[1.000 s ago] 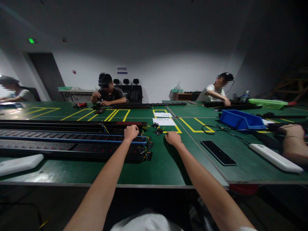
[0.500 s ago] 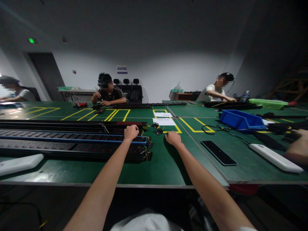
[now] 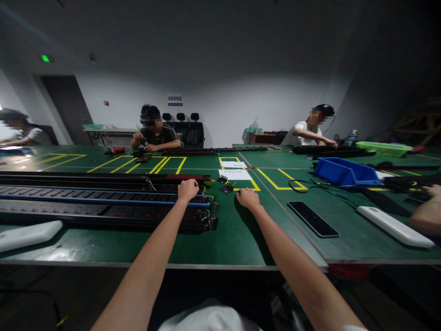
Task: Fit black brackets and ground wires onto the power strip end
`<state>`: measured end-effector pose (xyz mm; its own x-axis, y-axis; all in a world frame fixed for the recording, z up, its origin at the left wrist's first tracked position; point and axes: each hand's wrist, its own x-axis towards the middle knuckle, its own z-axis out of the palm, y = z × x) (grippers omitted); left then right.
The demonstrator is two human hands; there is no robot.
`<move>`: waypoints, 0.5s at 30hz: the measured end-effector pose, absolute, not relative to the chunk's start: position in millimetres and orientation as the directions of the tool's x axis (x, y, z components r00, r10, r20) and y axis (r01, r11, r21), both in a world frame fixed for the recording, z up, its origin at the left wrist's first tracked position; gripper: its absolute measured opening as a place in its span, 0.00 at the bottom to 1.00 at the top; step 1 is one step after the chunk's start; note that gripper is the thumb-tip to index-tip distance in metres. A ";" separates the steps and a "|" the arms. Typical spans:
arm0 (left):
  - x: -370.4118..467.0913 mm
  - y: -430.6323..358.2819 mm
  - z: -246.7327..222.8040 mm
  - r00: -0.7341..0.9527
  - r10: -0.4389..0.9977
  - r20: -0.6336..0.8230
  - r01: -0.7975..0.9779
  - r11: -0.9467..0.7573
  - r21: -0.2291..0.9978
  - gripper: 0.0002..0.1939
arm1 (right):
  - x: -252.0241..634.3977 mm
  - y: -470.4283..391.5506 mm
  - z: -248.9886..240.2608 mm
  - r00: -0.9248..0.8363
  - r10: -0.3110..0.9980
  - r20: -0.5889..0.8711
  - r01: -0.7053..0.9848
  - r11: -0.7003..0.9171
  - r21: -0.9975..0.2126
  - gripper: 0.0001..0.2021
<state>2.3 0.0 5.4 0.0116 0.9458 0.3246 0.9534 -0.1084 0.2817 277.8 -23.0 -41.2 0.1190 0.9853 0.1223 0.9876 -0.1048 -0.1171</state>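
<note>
While the black strips (image 3: pixel 138 212) run left-to-right along the worktop (image 3: pixel 241 243), the left hand (image 3: pixel 188 190) sits over their right ends, nearer than the right hand (image 3: pixel 248 198) off past them, though tbh can't tell if either grip's closed.

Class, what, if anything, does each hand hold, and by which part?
The left hand touches black strips near their wired ends, grip unclear; the right hand, on the table, shows nothing held.

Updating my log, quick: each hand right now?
Left hand: on the black strips, grip unclear.
Right hand: on the table, nothing visibly held, open or closed unclear.
</note>
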 end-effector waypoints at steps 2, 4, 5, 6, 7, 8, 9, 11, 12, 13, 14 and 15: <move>2.1 0.2 5.4 0.012 0.947 0.321 0.953 -0.108 0.284 0.13 | 277.7 -23.0 -41.1 0.120 0.985 0.122 0.988 -0.105 -0.116 0.23; 2.0 0.1 5.6 0.013 0.948 0.318 0.951 -0.110 0.288 0.13 | 277.5 -23.2 -41.1 0.119 0.985 0.122 0.988 -0.104 -0.117 0.23; 1.9 -0.1 5.8 0.014 0.949 0.316 0.951 -0.111 0.290 0.13 | 277.3 -23.3 -41.2 0.118 0.985 0.123 0.988 -0.104 -0.118 0.23; 1.9 -0.3 6.0 0.014 0.949 0.314 0.950 -0.111 0.292 0.13 | 277.1 -23.4 -41.2 0.117 0.985 0.126 0.988 -0.103 -0.118 0.23; 1.8 -0.6 6.2 0.014 0.950 0.312 0.949 -0.111 0.295 0.13 | 277.0 -23.5 -41.2 0.117 0.985 0.128 0.988 -0.102 -0.118 0.23; 1.8 -0.8 6.4 0.013 0.951 0.310 0.948 -0.111 0.299 0.13 | 276.9 -23.6 -41.1 0.116 0.985 0.131 0.988 -0.101 -0.118 0.23; 1.7 -0.9 6.7 0.012 0.951 0.308 0.946 -0.110 0.304 0.13 | 276.8 -23.7 -41.0 0.115 0.984 0.133 0.988 -0.100 -0.118 0.23; 1.5 -0.8 7.1 0.006 0.953 0.302 0.942 -0.107 0.318 0.13 | 276.7 -23.9 -40.7 0.116 0.984 0.137 0.988 -0.101 -0.117 0.22; 1.2 -0.4 7.3 0.001 0.954 0.298 0.939 -0.104 0.327 0.13 | 276.7 -23.9 -40.4 0.118 0.984 0.136 0.988 -0.102 -0.117 0.22; 0.8 0.1 7.4 -0.005 0.956 0.293 0.936 -0.099 0.338 0.14 | 276.8 -24.0 -40.1 0.119 0.984 0.134 0.988 -0.104 -0.117 0.22; 0.4 0.9 7.3 -0.013 0.958 0.287 0.932 -0.092 0.350 0.15 | 276.8 -24.1 -39.9 0.121 0.984 0.131 0.987 -0.106 -0.119 0.22; -0.3 1.9 7.2 -0.023 0.959 0.281 0.928 -0.084 0.362 0.15 | 276.8 -24.3 -39.6 0.122 0.984 0.129 0.987 -0.106 -0.121 0.22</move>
<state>-0.3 1.9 7.2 -0.0229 0.9595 0.2808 0.9282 -0.0839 0.3625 276.8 -24.3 -39.6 0.1221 0.9841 0.1292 0.9869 -0.1065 -0.1215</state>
